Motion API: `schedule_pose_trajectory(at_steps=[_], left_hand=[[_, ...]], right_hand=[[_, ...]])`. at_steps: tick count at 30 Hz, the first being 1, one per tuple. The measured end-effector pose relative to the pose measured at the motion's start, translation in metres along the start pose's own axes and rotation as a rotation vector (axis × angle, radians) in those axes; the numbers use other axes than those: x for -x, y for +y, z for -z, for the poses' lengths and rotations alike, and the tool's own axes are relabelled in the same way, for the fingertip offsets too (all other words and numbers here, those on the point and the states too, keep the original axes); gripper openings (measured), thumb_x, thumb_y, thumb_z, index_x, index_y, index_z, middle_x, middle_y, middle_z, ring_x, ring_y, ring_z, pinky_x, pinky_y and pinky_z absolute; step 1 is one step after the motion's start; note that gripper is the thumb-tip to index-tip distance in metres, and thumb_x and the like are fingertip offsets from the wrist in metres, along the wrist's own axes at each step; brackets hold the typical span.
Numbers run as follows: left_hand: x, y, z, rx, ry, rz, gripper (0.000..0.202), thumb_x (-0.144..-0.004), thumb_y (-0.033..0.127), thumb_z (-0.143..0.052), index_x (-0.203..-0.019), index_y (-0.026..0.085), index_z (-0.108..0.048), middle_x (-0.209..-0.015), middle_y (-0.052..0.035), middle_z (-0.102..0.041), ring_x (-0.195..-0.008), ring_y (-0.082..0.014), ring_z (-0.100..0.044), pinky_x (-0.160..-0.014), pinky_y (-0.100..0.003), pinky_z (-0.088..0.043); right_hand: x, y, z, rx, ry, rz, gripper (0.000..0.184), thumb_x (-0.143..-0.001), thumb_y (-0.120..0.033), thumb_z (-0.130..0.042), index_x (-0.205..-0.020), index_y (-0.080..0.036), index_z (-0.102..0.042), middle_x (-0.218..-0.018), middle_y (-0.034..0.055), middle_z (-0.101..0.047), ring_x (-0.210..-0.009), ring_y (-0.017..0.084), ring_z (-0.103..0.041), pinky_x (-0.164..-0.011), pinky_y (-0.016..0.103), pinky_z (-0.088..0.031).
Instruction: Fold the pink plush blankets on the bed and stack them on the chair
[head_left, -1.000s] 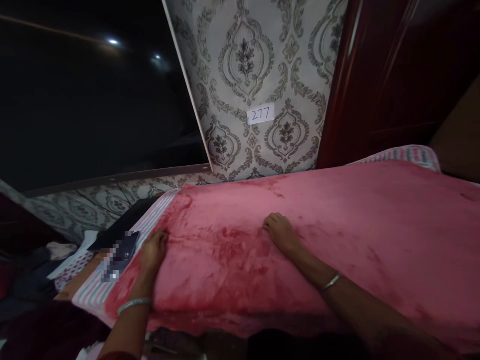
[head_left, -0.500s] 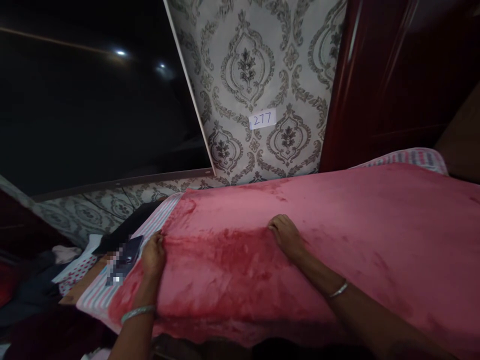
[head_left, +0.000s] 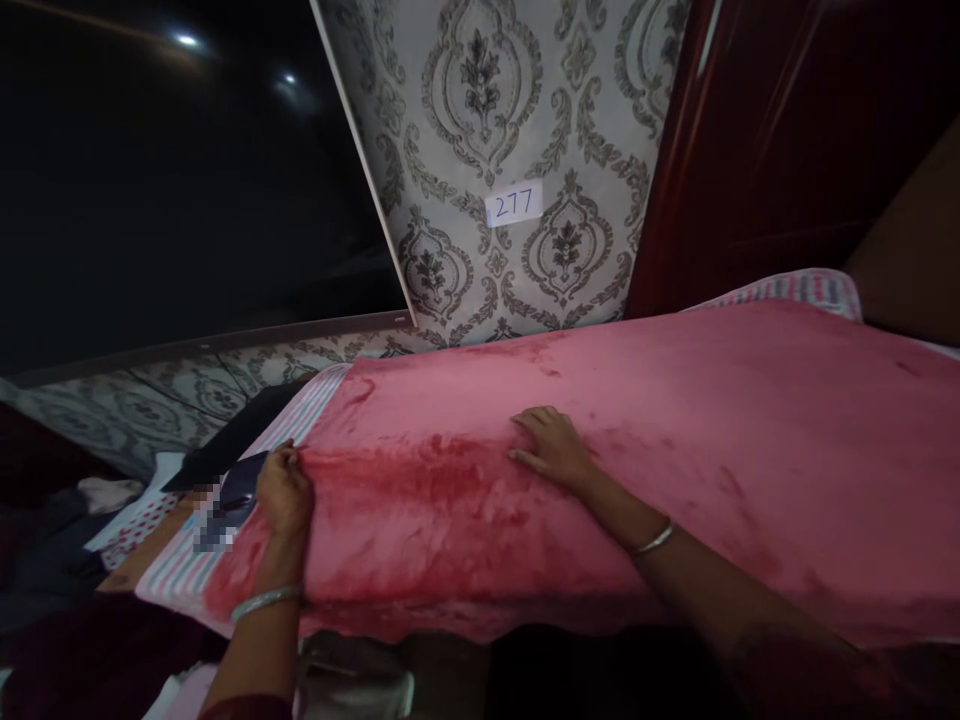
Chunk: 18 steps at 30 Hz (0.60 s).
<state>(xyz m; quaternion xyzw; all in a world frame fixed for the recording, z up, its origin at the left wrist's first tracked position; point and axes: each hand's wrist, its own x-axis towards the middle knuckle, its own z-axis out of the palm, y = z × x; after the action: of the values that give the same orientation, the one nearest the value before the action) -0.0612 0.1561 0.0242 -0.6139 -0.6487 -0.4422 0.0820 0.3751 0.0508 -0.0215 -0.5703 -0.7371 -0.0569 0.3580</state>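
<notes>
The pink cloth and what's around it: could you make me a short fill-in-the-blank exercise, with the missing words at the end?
1. The white label on the patterned wall bears the number ____.
2. In the picture, this label is to the ____ of the dark screen.
3. The lower cloth, showing from under the pink cloth near the left hand and farther from the right hand, is patterned with ____.

Missing words: 277; right; stripes.

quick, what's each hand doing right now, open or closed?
Left hand: closed, gripping the left edge of the pink plush blanket.
Right hand: open, resting on the blanket, holding nothing.
</notes>
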Motion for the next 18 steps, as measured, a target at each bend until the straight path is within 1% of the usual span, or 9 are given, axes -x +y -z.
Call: schedule_pose_trajectory(at_steps=[1, 2, 5, 6, 7, 9, 12, 15, 18], left_hand=[[0.0, 0.0, 0.0, -0.002, 0.009, -0.008, 0.027, -0.091, 0.029, -0.037, -0.096, 0.018, -0.06, -0.122, -0.0163, -0.068, -0.11, -0.0287, -0.064, -0.101, -0.046, -0.047], [0.0, 0.001, 0.0, -0.002, 0.023, -0.016, 0.028, -0.091, 0.03, -0.036, -0.096, 0.017, -0.06, -0.122, -0.0167, -0.068, -0.11, -0.0289, -0.064, -0.101, -0.046, -0.047], [0.001, 0.003, 0.001, -0.001, 0.048, -0.031, 0.028, -0.091, 0.03, -0.036, -0.095, 0.017, -0.06, -0.123, -0.016, -0.067, -0.111, -0.0286, -0.064, -0.102, -0.046, -0.046], [0.001, 0.003, 0.001, -0.003, 0.048, -0.03, 0.027, -0.091, 0.03, -0.036, -0.094, 0.018, -0.06, -0.123, -0.0156, -0.068, -0.111, -0.0286, -0.064, -0.102, -0.046, -0.046], [0.002, 0.004, 0.002, -0.008, 0.044, -0.027, 0.027, -0.091, 0.03, -0.036, -0.094, 0.018, -0.06, -0.123, -0.0153, -0.068, -0.111, -0.0288, -0.064, -0.102, -0.046, -0.046], [0.002, 0.005, 0.004, -0.024, 0.029, -0.016, 0.027, -0.091, 0.03, -0.036, -0.094, 0.018, -0.061, -0.122, -0.0154, -0.068, -0.112, -0.0297, -0.063, -0.1, -0.046, -0.047], [0.002, 0.005, 0.007, -0.068, 0.013, 0.003, 0.028, -0.092, 0.029, -0.036, -0.097, 0.019, -0.062, -0.116, -0.0149, -0.069, -0.109, -0.03, -0.063, -0.097, -0.047, -0.047], [0.002, 0.006, 0.009, -0.138, 0.016, 0.017, 0.027, -0.092, 0.027, -0.037, -0.094, 0.02, -0.062, -0.102, -0.0135, -0.069, -0.099, -0.0294, -0.064, -0.091, -0.046, -0.047], [0.0, 0.006, 0.011, -0.215, 0.007, 0.009, 0.021, -0.089, 0.025, -0.039, -0.085, 0.021, -0.059, -0.087, -0.0113, -0.065, -0.09, -0.0282, -0.061, -0.084, -0.044, -0.046]], right_hand=[[0.0, -0.001, 0.001, 0.014, -0.031, 0.008, 0.045, -0.081, -0.043, -0.077, -0.117, -0.019, -0.064, -0.117, 0.011, -0.064, -0.106, 0.027, -0.052, -0.086, 0.039, -0.038], [0.0, -0.002, 0.002, 0.029, -0.059, 0.011, 0.039, -0.082, -0.041, -0.076, -0.114, -0.019, -0.066, -0.116, 0.0105, -0.065, -0.106, 0.026, -0.052, -0.085, 0.039, -0.038], [-0.002, -0.004, 0.002, 0.081, -0.108, 0.009, 0.014, -0.09, -0.028, -0.069, -0.101, -0.02, -0.069, -0.106, 0.0086, -0.066, -0.101, 0.024, -0.052, -0.082, 0.036, -0.037], [-0.003, -0.005, 0.001, 0.097, -0.113, 0.01, 0.007, -0.091, -0.024, -0.066, -0.097, -0.02, -0.069, -0.102, 0.008, -0.066, -0.098, 0.023, -0.052, -0.081, 0.035, -0.036], [-0.003, -0.005, 0.0, 0.111, -0.112, 0.013, 0.004, -0.092, -0.021, -0.064, -0.093, -0.02, -0.068, -0.099, 0.0075, -0.067, -0.096, 0.022, -0.052, -0.08, 0.035, -0.036], [-0.004, -0.006, -0.002, 0.13, -0.075, 0.014, 0.008, -0.093, -0.017, -0.062, -0.088, -0.02, -0.067, -0.093, 0.0071, -0.067, -0.092, 0.022, -0.053, -0.078, 0.035, -0.036], [-0.004, -0.004, -0.005, 0.136, 0.047, 0.002, 0.01, -0.095, -0.016, -0.059, -0.087, -0.02, -0.064, -0.089, 0.0074, -0.065, -0.088, 0.023, -0.052, -0.078, 0.035, -0.036], [-0.002, -0.002, -0.005, 0.119, 0.147, 0.001, 0.013, -0.097, -0.017, -0.054, -0.088, -0.02, -0.062, -0.087, 0.0075, -0.064, -0.085, 0.023, -0.051, -0.078, 0.036, -0.037], [0.0, -0.003, -0.004, 0.103, 0.219, 0.007, 0.016, -0.099, -0.017, -0.048, -0.089, -0.021, -0.061, -0.087, 0.0077, -0.063, -0.085, 0.023, -0.051, -0.079, 0.036, -0.038]])
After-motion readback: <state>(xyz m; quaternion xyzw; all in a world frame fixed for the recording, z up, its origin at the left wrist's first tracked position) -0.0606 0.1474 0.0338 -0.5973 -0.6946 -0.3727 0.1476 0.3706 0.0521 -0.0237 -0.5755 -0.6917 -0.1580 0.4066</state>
